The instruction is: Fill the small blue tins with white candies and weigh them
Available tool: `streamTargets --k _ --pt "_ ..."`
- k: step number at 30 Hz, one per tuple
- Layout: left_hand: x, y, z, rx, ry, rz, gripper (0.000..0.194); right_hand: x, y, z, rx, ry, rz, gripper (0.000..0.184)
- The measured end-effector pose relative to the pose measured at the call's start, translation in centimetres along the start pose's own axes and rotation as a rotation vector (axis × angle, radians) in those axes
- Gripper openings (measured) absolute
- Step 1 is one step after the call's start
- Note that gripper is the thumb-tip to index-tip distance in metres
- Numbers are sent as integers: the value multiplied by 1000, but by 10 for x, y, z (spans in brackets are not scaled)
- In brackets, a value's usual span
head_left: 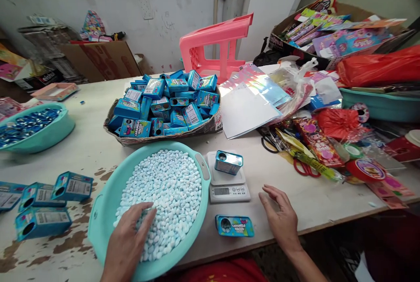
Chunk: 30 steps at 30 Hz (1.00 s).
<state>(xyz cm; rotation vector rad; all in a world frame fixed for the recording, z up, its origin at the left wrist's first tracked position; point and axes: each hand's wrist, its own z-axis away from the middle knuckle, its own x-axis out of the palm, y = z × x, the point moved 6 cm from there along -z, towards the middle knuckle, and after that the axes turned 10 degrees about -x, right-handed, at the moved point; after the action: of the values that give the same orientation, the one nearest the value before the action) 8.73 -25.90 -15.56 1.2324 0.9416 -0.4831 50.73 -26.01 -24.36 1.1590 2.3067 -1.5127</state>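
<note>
My left hand [129, 236] reaches into a turquoise basin [106, 201] of small pale blue and white candies [167, 190]. Its thumb and forefinger are apart, with candies around the fingertips; the other fingers are partly hidden. My right hand [280, 216] rests open on the table edge, holding nothing. To its left stands a small digital scale [243, 192] with one blue candy tin [229, 162] on its platform, the tin's round hole facing up. A second blue tin [234, 226], labelled "Caramelo Macizo", lies in front of the scale, between the basin and my right hand.
Behind the basin, a cardboard tray [157, 139] is heaped with blue tins. Several more tins [72, 185] lie at left, near a basin of shiny blue lids [49, 135]. Scissors [306, 168], packets, plastic sheets [243, 111] and a pink stool [216, 41] crowd the back and right.
</note>
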Motion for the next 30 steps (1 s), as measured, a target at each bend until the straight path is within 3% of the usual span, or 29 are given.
streamTargets --k 5,10,13,15,19,22,26,30 --pt "8 3 1 151 -6 -77 38 9 -11 -17 49 -2 -90 31" --pt "2 9 2 150 48 3 36 48 -40 -67 22 -125 -262 65" --pt "-4 14 2 30 31 166 34 66 -68 -96 -20 -271 -332 47" --pt "-2 18 1 -143 -51 358 36 63 -95 -111 -86 -292 -350 35" --pt "11 44 -3 -430 -235 1039 47 47 -167 -125 -379 -281 -325 31" --pt "26 73 -13 -576 -378 1446 47 61 -208 -122 -583 -397 -295 29" --pt "30 91 -25 -624 -434 1588 42 90 -225 -116 -637 -474 -261 26" --pt "22 87 -27 -572 -414 1586 40 95 -230 -112 -644 -465 -288 26"
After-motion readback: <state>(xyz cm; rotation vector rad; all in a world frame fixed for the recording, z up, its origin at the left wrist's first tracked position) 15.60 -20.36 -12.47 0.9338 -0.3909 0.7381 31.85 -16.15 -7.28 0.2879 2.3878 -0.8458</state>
